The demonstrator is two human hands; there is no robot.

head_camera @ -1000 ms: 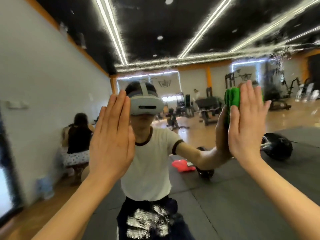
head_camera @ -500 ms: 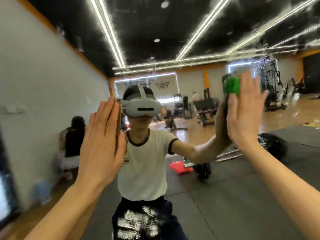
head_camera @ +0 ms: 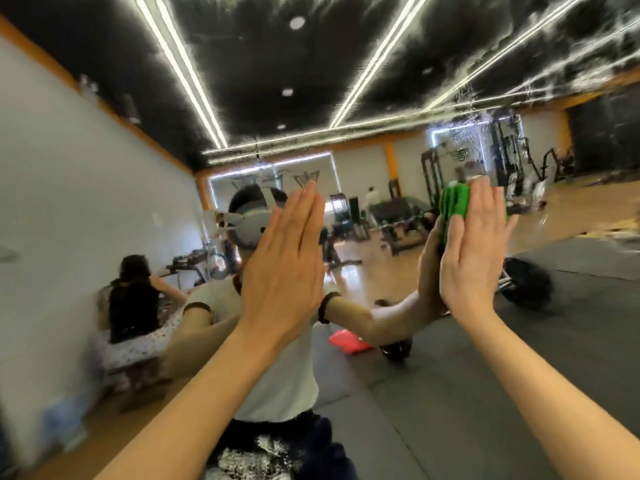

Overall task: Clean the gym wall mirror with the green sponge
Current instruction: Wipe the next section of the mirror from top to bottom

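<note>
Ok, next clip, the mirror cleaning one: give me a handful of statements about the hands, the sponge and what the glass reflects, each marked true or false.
1. The right hand presses the green sponge against the mirror with straight fingers. True.
2. The left hand grips a spray bottle. False: it lies flat on the glass, fingers straight, holding nothing.
3. The sponge sits below the right wrist. False: it shows at the fingertips, above the palm.
4. The reflection shows a red object on the dark floor mat. True.
5. The reflected ceiling is white with no lights. False: it is black, crossed by long light strips.
</note>
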